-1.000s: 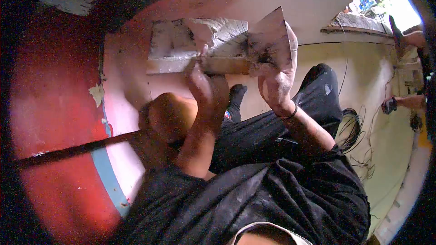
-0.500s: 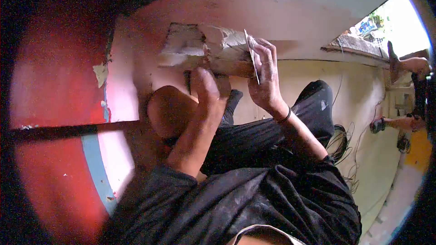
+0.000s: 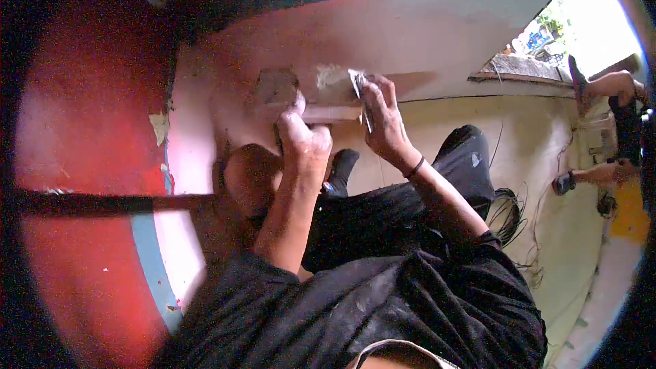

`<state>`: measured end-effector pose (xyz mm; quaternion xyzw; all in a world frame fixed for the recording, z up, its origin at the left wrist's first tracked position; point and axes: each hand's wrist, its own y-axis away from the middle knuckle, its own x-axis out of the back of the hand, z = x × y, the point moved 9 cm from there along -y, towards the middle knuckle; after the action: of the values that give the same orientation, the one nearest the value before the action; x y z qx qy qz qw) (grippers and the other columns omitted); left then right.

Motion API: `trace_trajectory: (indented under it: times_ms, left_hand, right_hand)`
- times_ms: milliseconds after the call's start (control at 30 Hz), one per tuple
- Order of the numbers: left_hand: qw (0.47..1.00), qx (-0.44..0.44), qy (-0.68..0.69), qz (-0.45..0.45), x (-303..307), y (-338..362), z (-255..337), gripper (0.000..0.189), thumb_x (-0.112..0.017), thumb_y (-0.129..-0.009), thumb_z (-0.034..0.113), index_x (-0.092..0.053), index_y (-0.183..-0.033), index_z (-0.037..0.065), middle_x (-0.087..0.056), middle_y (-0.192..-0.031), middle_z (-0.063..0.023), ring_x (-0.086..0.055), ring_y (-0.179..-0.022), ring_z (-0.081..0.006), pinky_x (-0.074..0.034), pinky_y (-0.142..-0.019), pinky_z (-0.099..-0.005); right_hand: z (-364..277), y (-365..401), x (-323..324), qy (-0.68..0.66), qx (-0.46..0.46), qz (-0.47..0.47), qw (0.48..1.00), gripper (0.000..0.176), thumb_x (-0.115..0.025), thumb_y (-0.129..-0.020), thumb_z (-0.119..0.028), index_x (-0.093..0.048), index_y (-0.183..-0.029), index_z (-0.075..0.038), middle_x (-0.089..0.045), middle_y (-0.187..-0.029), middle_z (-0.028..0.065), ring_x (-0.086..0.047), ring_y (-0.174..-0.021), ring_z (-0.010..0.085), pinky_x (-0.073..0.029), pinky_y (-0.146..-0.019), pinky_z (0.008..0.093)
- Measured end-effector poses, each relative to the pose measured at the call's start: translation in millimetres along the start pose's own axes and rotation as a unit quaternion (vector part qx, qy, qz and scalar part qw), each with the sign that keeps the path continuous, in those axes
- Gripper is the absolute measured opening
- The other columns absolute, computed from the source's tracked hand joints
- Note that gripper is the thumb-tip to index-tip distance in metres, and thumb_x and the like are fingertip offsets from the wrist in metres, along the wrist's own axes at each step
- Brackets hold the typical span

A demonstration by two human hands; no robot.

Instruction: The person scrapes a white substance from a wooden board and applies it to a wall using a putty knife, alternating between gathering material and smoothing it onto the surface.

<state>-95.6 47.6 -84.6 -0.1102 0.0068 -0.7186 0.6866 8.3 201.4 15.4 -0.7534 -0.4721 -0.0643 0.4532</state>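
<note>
- Wears a black short-sleeved shirt (image 3: 369,307), smeared pale in front, light-edged at the near collar (image 3: 394,341).
- Wears a thin dark wristband (image 3: 415,167), right.
- Wears dark trousers (image 3: 389,212), pale-marked at right.

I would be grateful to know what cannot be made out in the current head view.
All in the head view:
Left hand: most fingers, hidden by the hand itself and the board.
Flat blade: its broad face, turned nearly edge-on in the right hand.
Other person: upper body, cut off by the right edge.
Opening: the scene outside, largely washed out by glare.
</note>
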Motion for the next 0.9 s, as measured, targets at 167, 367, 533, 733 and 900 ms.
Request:
trace_trajectory:
  times_ms: [167, 367, 533, 733, 900]
  left_hand:
    - [0.772, 0.262, 0.579, 0.011, -18.8, 7.6, 54.8, 0.028, -0.062, -0.081, 0.019, -0.055, -0.103, 0.003, -0.059, -0.095, -0.0089, -0.057, -0.089, -0.0268, -0.046, -0.086, -0.0428]
    - [0.876, 0.319, 0.354, -0.074, -52.4, 47.7, 51.8, 0.024, -0.055, -0.080, 0.017, -0.059, -0.101, 0.006, -0.061, -0.086, -0.0046, -0.058, -0.079, -0.0185, -0.047, -0.077, -0.0353]
    - [0.755, 0.420, 0.439, -0.245, -114.5, 74.6, 77.0, 0.035, -0.050, -0.087, 0.016, -0.051, -0.118, 0.001, -0.056, -0.112, -0.0108, -0.053, -0.104, -0.0248, -0.039, -0.095, -0.0426]
    - [0.856, 0.357, 0.337, -0.163, -97.4, 70.6, 102.4, 0.033, -0.056, -0.079, 0.017, -0.056, -0.109, 0.004, -0.060, -0.103, -0.0081, -0.057, -0.093, -0.0235, -0.044, -0.086, -0.0401]
    - [0.897, 0.251, 0.342, -0.124, -83.6, 72.7, 99.5, 0.029, -0.050, -0.092, 0.020, -0.055, -0.108, -0.003, -0.056, -0.097, -0.0068, -0.053, -0.091, -0.0149, -0.044, -0.085, -0.0315]
  right_hand:
    - [141.1, 95.5, -69.1, -0.106, -0.172, -0.155, 0.967, 0.061, -0.042, -0.057, 0.016, -0.048, -0.116, 0.003, -0.045, -0.116, 0.0220, -0.040, -0.113, 0.0404, -0.041, -0.093, 0.0418]
    - [263.8, 132.6, -35.3, -0.314, -0.320, 0.044, 0.893, 0.048, -0.048, -0.073, 0.003, -0.050, -0.121, -0.001, -0.058, -0.102, 0.0169, -0.055, -0.097, 0.0272, -0.043, -0.089, 0.0335]
    - [211.6, 105.2, 21.3, -0.388, -0.450, 0.104, 0.797, 0.041, -0.057, -0.072, 0.000, -0.055, -0.113, 0.000, -0.063, -0.097, 0.0067, -0.058, -0.084, 0.0134, -0.048, -0.075, 0.0272]
    - [215.8, 92.1, 10.3, -0.453, -0.346, 0.157, 0.806, 0.042, -0.059, -0.072, 0.000, -0.053, -0.113, 0.003, -0.063, -0.100, 0.0066, -0.057, -0.085, 0.0125, -0.048, -0.077, 0.0272]
    - [207.3, 107.7, 39.4, -0.380, -0.362, 0.165, 0.835, 0.054, -0.056, -0.064, 0.001, -0.050, -0.118, 0.002, -0.060, -0.104, 0.0067, -0.055, -0.094, 0.0155, -0.044, -0.085, 0.0266]
